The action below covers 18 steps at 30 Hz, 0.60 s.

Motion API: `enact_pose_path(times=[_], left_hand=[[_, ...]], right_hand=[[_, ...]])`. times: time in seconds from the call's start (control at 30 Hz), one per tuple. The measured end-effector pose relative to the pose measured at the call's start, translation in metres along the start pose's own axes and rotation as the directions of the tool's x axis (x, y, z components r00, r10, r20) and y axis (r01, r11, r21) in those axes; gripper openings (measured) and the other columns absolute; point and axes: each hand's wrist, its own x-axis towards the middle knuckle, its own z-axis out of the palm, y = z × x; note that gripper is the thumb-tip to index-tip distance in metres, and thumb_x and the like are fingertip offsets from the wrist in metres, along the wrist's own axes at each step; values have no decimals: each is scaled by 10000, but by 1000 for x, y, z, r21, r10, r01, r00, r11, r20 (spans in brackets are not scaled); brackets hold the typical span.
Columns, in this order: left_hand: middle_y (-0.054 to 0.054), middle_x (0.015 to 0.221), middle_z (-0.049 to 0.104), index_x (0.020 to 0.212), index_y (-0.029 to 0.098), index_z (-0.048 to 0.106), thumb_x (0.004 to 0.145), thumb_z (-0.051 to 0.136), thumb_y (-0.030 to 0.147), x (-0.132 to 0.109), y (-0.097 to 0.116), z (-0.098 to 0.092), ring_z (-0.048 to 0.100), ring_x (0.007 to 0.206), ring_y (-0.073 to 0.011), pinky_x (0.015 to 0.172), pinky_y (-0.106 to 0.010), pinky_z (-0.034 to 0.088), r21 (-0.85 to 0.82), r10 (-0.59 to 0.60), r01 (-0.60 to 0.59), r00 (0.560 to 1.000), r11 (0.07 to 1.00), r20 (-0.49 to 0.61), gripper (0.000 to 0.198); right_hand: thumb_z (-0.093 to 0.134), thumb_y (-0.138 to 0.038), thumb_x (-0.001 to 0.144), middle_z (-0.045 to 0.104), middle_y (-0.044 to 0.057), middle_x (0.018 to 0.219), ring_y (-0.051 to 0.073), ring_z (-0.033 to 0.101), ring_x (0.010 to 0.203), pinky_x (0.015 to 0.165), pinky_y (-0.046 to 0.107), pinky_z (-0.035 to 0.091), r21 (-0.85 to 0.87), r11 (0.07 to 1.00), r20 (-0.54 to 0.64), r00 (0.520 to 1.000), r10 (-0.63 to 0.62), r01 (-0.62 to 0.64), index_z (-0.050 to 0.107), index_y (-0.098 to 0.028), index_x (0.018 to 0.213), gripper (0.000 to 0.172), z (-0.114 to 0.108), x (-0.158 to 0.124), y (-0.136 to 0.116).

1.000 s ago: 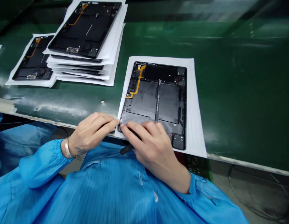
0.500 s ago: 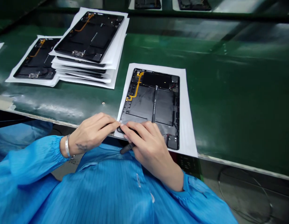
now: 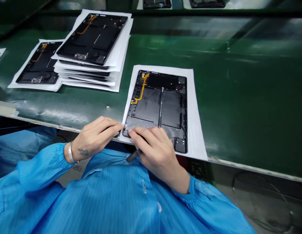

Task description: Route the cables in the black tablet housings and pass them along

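A black tablet back housing point(image 3: 158, 107) with an orange flex cable lies on a white paper sheet point(image 3: 197, 113). My right hand point(image 3: 155, 151) is shut on a black spudger-like tool point(image 3: 134, 155), with its fingers over the housing's lower left corner. Next to that corner, my left hand point(image 3: 94, 138) has its fingers closed, and their tips touch the housing's edge. Nothing shows between them. The hands hide the lower left part of the housing.
On the green workbench point(image 3: 248, 97), a stack of housings on paper sheets point(image 3: 92, 39) stands back left. Another housing on paper point(image 3: 38, 63) lies further left. The bench's front edge point(image 3: 55, 125) runs just past my hands.
The view has shifted slightly, moving the housing a little in the picture. Both hands stay at its lower left corner, and the tool stays in my right hand.
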Motion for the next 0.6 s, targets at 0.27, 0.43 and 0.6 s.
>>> enact_pose_path(times=[0.27,0.43,0.6], left_hand=[[-82,978,700,1098,132,662,979,582,171,23,-2,-9,633,870,-163,793,-286,552,-41,-11,15,994,999,105,149],[-97,1007,723,1117,125,660,950,607,112,18,0,-8,664,901,-178,808,-299,565,63,55,-60,995,996,83,175],[-133,1119,721,1294,119,601,913,617,40,4,2,-8,675,1034,-213,913,-348,568,77,86,-93,992,993,91,389]], right_hand=[[523,-90,954,734,77,970,201,483,803,690,365,353,-12,999,-44,999,31,-31,701,-102,1023,191,2,2,-2],[509,-117,966,733,78,995,212,468,812,693,372,340,-22,1000,-16,1000,17,-17,704,-99,1077,225,0,2,-1],[434,-111,993,721,79,994,222,448,806,675,369,310,-20,999,3,1000,-28,28,710,-110,1080,289,-1,6,1]])
